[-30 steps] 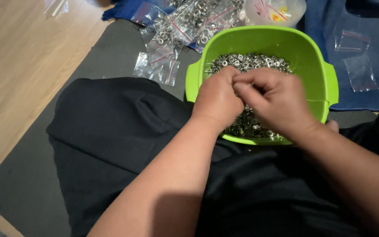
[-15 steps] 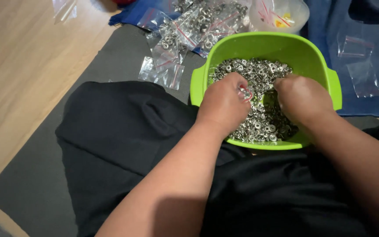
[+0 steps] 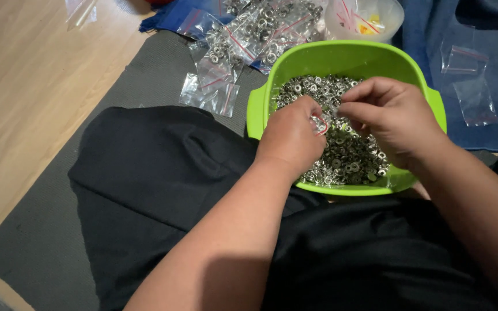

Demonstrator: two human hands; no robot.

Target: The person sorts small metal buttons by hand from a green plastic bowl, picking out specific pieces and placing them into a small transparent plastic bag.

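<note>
Your left hand [image 3: 290, 135] pinches a small clear bag [image 3: 320, 124] at its mouth over the green tub [image 3: 259, 109] of small metal rings [image 3: 347, 155]; your right hand [image 3: 390, 118] has its fingertips pressed together just beside it, on what I cannot tell. Keep the bag's mouth spread and low over the tub so spills fall back in. The bag's mouth seems to face your right hand, but too little shows to judge its long axis. Filled bags [image 3: 243, 40] lie beyond on the grey mat [image 3: 162, 63].

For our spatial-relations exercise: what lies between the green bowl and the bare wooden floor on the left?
In the head view, small clear bags holding metal rings lie on the grey mat between the green bowl and the wooden floor.
</note>
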